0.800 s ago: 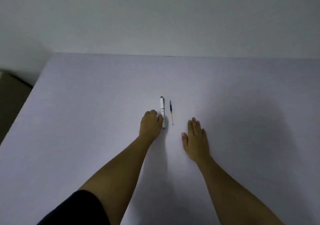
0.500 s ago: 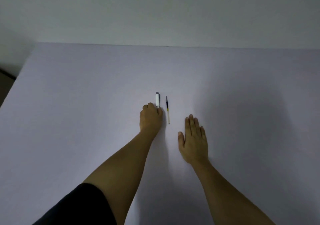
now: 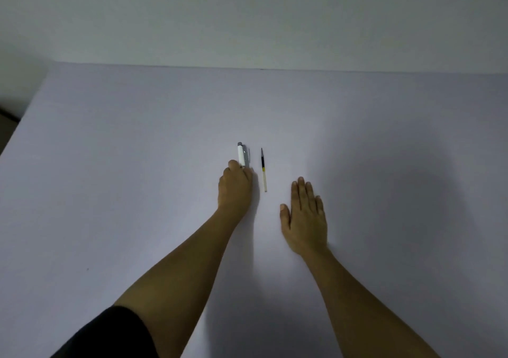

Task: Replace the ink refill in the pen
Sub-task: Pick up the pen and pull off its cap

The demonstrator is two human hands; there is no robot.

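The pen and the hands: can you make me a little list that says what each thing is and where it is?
pen: white with a grey end, on the table, near end under the left hand's fingers
left hand: curled closed on the pen
ink refill: thin, dark far half and pale near half, lying loose just right of the pen, parallel to it, untouched
right hand: open, flat on the table, empty, nearer than the refill and to its right
table: plain pale surface
sleeve: dark, on the left arm
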